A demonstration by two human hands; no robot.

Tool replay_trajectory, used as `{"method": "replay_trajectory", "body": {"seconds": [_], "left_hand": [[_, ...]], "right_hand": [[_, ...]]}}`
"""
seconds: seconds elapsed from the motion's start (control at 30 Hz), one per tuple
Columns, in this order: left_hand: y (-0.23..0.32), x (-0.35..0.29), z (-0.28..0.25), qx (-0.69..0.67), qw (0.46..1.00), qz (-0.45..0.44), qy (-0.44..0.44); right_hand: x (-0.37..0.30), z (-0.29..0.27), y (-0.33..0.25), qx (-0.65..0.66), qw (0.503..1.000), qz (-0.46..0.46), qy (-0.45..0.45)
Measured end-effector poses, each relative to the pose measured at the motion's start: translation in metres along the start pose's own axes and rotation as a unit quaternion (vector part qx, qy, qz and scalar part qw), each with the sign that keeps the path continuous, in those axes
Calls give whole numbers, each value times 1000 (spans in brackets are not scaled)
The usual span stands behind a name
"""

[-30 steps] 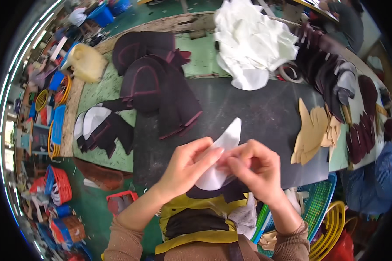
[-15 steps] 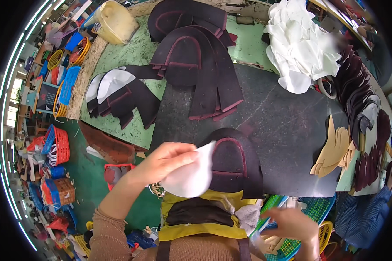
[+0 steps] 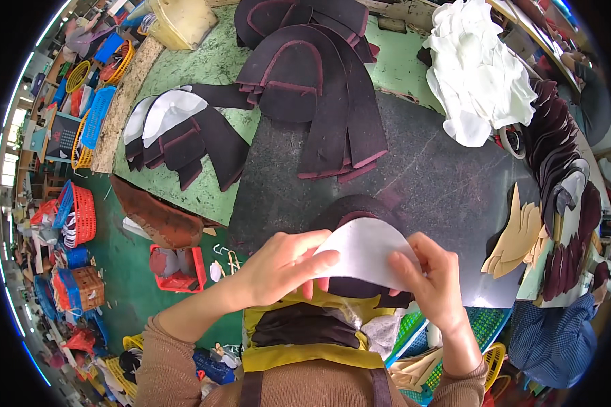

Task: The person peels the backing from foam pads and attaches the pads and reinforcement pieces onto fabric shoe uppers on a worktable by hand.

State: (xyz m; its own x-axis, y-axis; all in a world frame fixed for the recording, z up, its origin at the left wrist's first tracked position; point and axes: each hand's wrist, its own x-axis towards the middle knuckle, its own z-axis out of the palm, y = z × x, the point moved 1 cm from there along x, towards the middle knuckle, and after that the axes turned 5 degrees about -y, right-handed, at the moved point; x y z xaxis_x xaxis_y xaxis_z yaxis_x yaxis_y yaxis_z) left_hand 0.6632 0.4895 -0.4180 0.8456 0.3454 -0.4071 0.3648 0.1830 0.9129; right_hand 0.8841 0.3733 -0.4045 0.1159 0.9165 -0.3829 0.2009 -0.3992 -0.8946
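Between both hands I hold a white curved sheet piece (image 3: 365, 254), its rounded edge pointing away from me. My left hand (image 3: 295, 264) pinches its left end, thumb on top. My right hand (image 3: 429, 275) grips the right end the same way. Beneath the sheet, and largely covered by it, lies a dark cut piece (image 3: 349, 205) with a maroon curved line, at the near edge of the black work mat (image 3: 441, 224). Farther off, a stack of dark curved pieces (image 3: 332, 115) with maroon edges rests across the mat and green tabletop.
White pieces lie heaped in a pile (image 3: 478, 74) at the far right, beside a tape roll (image 3: 512, 140). Tan cut pieces (image 3: 516, 234) and rows of maroon pieces (image 3: 557, 129) line the right side. A red basket (image 3: 197, 268) stands below left. A co-worker's blue sleeve (image 3: 550, 339) shows at right.
My right hand has come up from the lower right and taken the sheet's other end. The white sheet has turned from hanging upright to lying crosswise over the dark piece.
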Motion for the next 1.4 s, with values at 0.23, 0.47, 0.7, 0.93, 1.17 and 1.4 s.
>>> {"method": "replay_trajectory", "body": {"seconds": [0.23, 0.47, 0.7, 0.93, 1.17, 1.4], "left_hand": [[-8, 9, -14, -4, 994, 18, 109], [-12, 20, -18, 229, 963, -24, 143], [-14, 2, -1, 472, 811, 274, 212], [-17, 12, -15, 312, 889, 207, 262], [-16, 69, -9, 332, 872, 253, 254], [5, 73, 12, 135, 930, 270, 209]], "right_hand": [[25, -4, 1, -16, 1000, 2, 19], [41, -6, 21, -87, 995, 2, 53], [19, -4, 23, -262, 943, -139, 154], [35, -3, 16, -113, 984, -73, 119], [65, -2, 24, -173, 955, -212, 117], [38, -3, 16, 40, 988, -134, 67]]}}
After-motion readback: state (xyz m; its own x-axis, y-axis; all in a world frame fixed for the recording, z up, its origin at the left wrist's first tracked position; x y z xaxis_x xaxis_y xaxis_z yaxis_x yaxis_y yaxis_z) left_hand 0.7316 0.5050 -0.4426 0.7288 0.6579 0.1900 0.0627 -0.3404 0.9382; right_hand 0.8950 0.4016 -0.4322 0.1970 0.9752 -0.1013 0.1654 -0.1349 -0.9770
